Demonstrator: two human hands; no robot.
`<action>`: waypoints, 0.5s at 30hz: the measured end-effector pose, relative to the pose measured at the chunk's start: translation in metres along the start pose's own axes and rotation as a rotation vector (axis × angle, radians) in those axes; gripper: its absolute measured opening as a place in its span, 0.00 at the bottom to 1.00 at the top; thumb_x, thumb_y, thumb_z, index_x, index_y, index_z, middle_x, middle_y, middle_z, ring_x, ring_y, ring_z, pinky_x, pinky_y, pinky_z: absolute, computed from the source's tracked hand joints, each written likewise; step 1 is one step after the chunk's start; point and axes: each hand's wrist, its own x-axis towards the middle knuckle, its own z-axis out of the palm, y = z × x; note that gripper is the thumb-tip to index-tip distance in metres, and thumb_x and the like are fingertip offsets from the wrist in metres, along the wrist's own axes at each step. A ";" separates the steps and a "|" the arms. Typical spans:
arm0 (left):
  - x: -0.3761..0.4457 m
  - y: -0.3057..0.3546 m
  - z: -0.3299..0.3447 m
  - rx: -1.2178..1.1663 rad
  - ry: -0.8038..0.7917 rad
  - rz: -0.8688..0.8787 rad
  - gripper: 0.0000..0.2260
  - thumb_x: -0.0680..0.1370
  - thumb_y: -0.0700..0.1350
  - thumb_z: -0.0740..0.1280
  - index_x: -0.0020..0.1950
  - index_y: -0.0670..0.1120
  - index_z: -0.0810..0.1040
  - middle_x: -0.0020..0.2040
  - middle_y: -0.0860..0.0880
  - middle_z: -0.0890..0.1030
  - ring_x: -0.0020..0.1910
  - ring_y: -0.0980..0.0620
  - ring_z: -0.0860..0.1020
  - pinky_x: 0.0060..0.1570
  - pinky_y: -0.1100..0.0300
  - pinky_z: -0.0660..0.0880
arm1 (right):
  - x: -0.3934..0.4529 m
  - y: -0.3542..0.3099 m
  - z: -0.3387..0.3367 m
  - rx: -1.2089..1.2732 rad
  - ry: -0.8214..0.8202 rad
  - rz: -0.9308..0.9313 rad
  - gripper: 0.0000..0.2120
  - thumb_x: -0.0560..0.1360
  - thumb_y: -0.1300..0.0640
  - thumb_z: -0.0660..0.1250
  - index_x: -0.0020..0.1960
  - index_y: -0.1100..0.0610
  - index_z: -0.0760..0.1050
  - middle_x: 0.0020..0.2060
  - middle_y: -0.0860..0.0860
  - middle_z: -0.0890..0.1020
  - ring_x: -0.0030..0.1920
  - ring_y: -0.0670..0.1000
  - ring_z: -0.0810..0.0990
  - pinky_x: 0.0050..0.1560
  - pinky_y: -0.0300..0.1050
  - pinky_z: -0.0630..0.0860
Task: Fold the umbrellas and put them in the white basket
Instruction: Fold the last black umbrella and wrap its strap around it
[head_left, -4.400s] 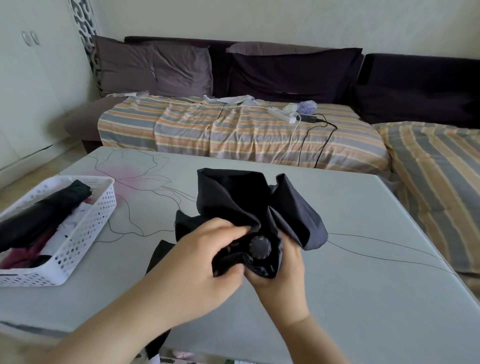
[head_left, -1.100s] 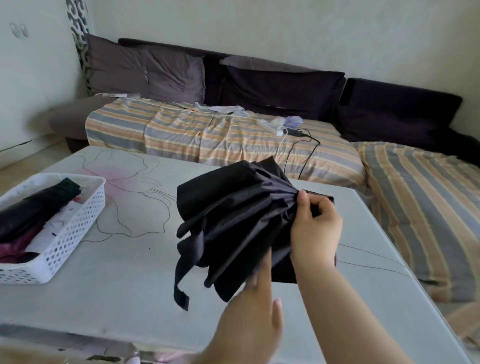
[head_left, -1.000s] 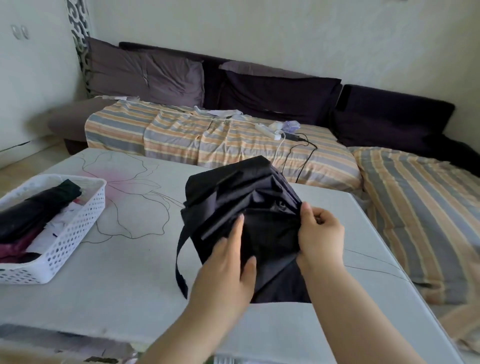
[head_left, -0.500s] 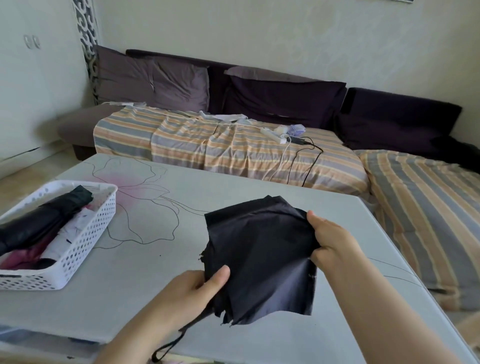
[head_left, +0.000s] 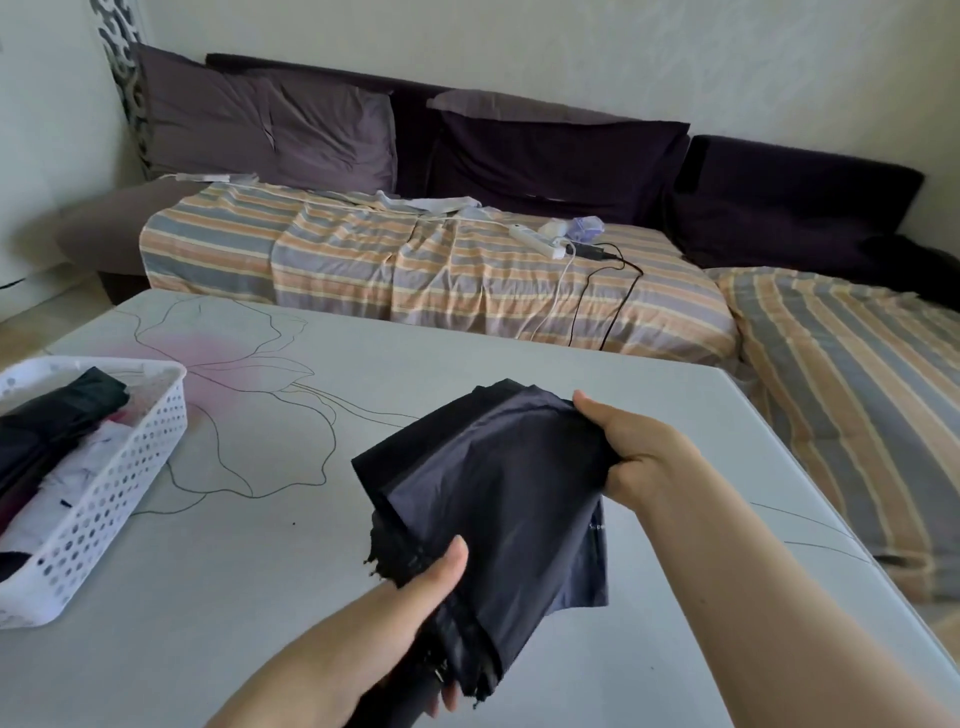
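Head view: a dark navy umbrella (head_left: 498, 499) is held above the bench (head_left: 249, 571), its thin, matte canopy gathered into flat, overlapping pleats that form a rough slab, wider at the far end and narrowing toward the near one. Small rib tips stick out along its near left edge, and one loose panel hangs down on the right with tiny pale lettering near its edge. The left hand (head_left: 410, 618) grips the near end of the bundle, thumb lying along the top of the cloth and fingers curled underneath, next to the black handle. The right hand (head_left: 634, 457) pinches the far right corner of the canopy, thumb on top, fingers tucked under the fabric. The bench is smooth and pale grey, printed with a thin-line flower and a pink blush. At its left edge sits the white basket (head_left: 111, 483), hard plastic with round perforations, holding a folded black umbrella (head_left: 47, 421) and a white patterned one (head_left: 67, 493). Behind, a sofa (head_left: 415, 260) carries a striped, rumpled sheet and dark cushions.
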 end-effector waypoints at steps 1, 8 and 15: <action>-0.003 -0.002 0.003 0.135 0.048 -0.016 0.31 0.66 0.66 0.64 0.54 0.41 0.82 0.33 0.43 0.83 0.34 0.51 0.81 0.42 0.61 0.77 | 0.000 0.000 0.004 -0.007 -0.013 -0.014 0.10 0.75 0.55 0.70 0.42 0.62 0.78 0.31 0.56 0.84 0.36 0.52 0.82 0.38 0.47 0.77; -0.007 -0.010 0.012 0.147 0.193 0.037 0.30 0.74 0.66 0.57 0.28 0.41 0.75 0.25 0.48 0.78 0.25 0.54 0.77 0.27 0.70 0.71 | -0.027 0.043 0.004 -0.211 -0.005 -0.304 0.34 0.65 0.32 0.67 0.64 0.51 0.69 0.59 0.47 0.78 0.56 0.49 0.79 0.56 0.45 0.75; -0.014 -0.013 0.022 0.021 0.292 0.089 0.25 0.77 0.63 0.55 0.34 0.44 0.73 0.24 0.51 0.76 0.19 0.60 0.73 0.21 0.72 0.67 | -0.052 0.093 -0.003 -0.427 -0.189 -0.124 0.47 0.45 0.22 0.69 0.57 0.47 0.76 0.51 0.43 0.84 0.54 0.47 0.82 0.62 0.52 0.75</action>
